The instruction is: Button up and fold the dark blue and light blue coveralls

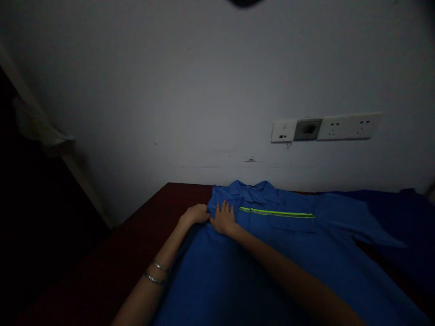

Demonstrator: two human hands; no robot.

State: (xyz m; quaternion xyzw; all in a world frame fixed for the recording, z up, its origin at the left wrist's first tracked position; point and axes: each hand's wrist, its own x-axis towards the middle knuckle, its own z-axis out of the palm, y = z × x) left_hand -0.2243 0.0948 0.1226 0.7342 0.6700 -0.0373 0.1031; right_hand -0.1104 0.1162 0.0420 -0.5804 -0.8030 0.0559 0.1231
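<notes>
A blue work shirt (278, 244) with a yellow-green reflective stripe (277, 213) across the chest lies spread on a dark red table (136, 244), collar toward the wall. My left hand (195, 213), two bracelets on its wrist, is closed on the shirt's left shoulder edge. My right hand (223, 218) lies flat on the fabric just beside it, fingers stretched out and pressing the shoulder area down.
A white wall rises right behind the table, carrying a socket strip (326, 128) at the upper right. More dark blue cloth (401, 213) lies at the far right of the table. The table's left edge drops into darkness.
</notes>
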